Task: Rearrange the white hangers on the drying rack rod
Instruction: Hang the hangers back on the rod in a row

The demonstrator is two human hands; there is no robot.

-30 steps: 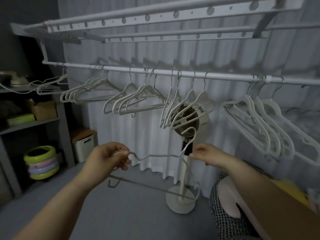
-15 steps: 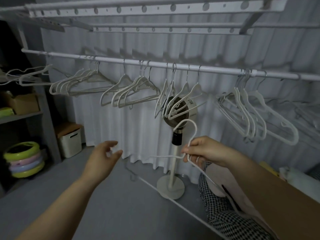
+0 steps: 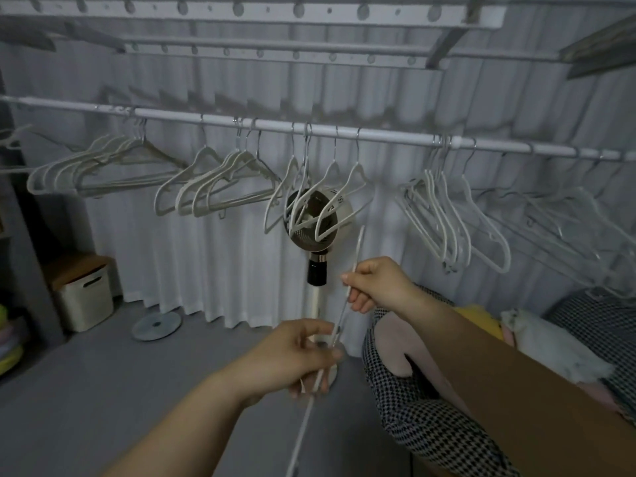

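Note:
A white rod (image 3: 378,136) runs across the drying rack with several white hangers on it in groups: at the left (image 3: 99,166), left of centre (image 3: 220,180), at the centre (image 3: 309,194) and at the right (image 3: 447,215). Below the rod I hold one loose white hanger (image 3: 356,256), seen edge-on and tilted. My right hand (image 3: 378,284) grips it near its top. My left hand (image 3: 296,352) holds its lower part with curled fingers. Both hands are well below the rod, in front of the fan.
A standing fan (image 3: 316,218) is behind the centre hangers, its pole behind my hands. A cream storage box (image 3: 82,294) sits at the left wall beside a round disc (image 3: 156,325) on the floor. A checkered cushion (image 3: 413,401) and bedding lie at the right. Upper rack bars (image 3: 261,15) run overhead.
My left hand, open and free half a second ago, has come in and taken the lower part of the hanger. The hanger has turned edge-on. The view has shifted right.

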